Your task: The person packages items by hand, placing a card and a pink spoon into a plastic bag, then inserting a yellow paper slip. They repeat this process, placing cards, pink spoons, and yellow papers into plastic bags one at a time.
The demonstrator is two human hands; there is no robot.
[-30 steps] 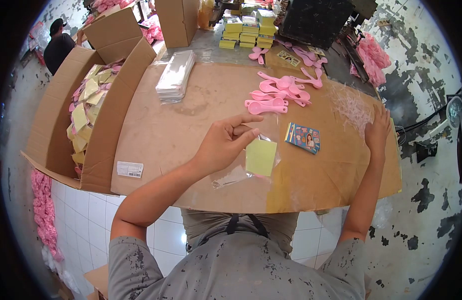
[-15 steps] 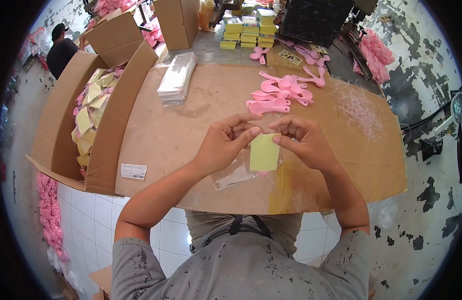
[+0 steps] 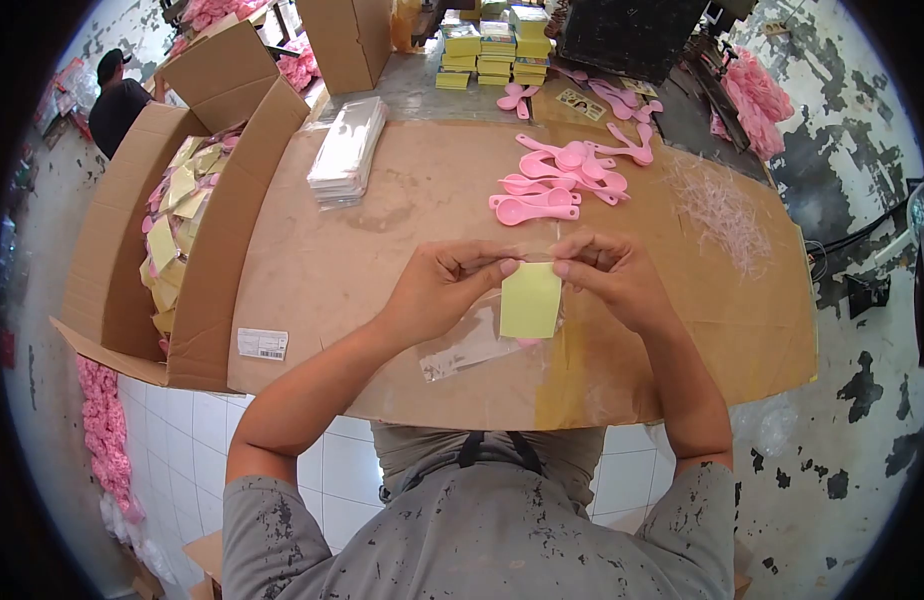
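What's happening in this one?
A person holds a yellow card upright by its top corners, left hand at one and right hand at the other, over a cardboard-covered table. Clear plastic shows around the card, and a bit of pink peeks out below it; I can't tell whether the card is fully bagged. Pink spoons lie beyond the hands, with a stack of clear bags and a filled carton to the left.

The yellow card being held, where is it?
In the head view, the yellow card is just right of centre, between the left hand and right hand.
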